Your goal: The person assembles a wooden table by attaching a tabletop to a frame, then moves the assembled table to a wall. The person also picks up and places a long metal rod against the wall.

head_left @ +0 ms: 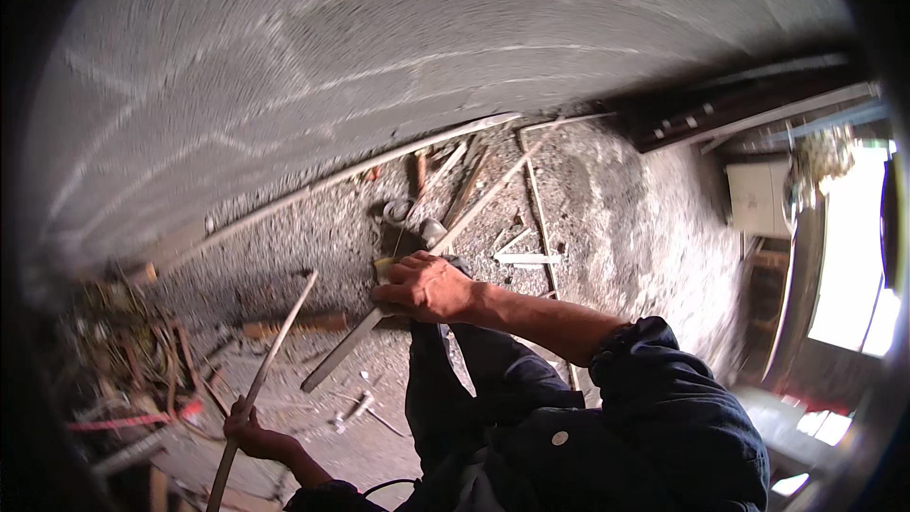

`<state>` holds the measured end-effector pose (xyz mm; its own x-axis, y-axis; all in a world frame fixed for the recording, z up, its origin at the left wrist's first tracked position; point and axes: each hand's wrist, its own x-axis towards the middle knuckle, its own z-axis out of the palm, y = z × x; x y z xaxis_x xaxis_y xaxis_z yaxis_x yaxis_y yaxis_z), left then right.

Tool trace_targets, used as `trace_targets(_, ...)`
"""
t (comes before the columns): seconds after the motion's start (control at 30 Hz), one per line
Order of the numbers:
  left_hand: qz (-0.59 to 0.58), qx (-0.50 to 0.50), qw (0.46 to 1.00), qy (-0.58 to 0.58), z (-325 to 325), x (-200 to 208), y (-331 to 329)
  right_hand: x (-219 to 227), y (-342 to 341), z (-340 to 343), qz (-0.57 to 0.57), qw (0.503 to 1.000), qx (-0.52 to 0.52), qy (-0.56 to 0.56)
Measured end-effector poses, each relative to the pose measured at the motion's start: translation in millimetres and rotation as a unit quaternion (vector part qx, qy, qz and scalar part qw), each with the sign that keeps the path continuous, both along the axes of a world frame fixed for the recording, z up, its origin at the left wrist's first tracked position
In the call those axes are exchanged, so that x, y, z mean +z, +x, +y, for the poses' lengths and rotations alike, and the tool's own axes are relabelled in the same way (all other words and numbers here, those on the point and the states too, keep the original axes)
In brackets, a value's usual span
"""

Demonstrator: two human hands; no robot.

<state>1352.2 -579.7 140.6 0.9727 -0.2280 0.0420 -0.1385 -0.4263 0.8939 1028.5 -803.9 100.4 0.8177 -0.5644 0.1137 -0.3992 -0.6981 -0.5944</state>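
Low on the left, my left hand (256, 434) is closed round a long thin strip (275, 356) that slants up and away; its lower end leaves the picture. My right hand (431, 286), in the middle in front of my knees, is wrapped over a long, straight, flat strip (343, 351). That strip runs diagonally, from a dark near end on the left to a paler far part up on the right. A small yellow thing (383, 267) shows beside my right knuckles, partly hidden; its kind is unclear. Just beyond lies a rounded pale object (432, 231).
A grey, white-lined wall (379, 47) rises ahead, with a long pole (332, 183) along its foot. Rubble and loose sticks (464, 188) litter the floor. A tangled scrap heap (128, 341) lies left, near a wood block (296, 325). A white box (756, 197) hangs beside a bright window right.
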Motion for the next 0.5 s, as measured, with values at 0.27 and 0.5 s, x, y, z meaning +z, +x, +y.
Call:
trace_targets(0.27,-0.043,-0.29,0.956,0.003,-91.9,55.6,-38.6,205.1,-110.9,-85.9,-0.187,0.963,-0.172,-0.091)
trace_targets(0.5,-0.104,-0.356,0.928,-0.029,-108.1,78.2,-80.6,364.1,-273.6,-52.2,-0.406,0.814,-0.372,-0.182)
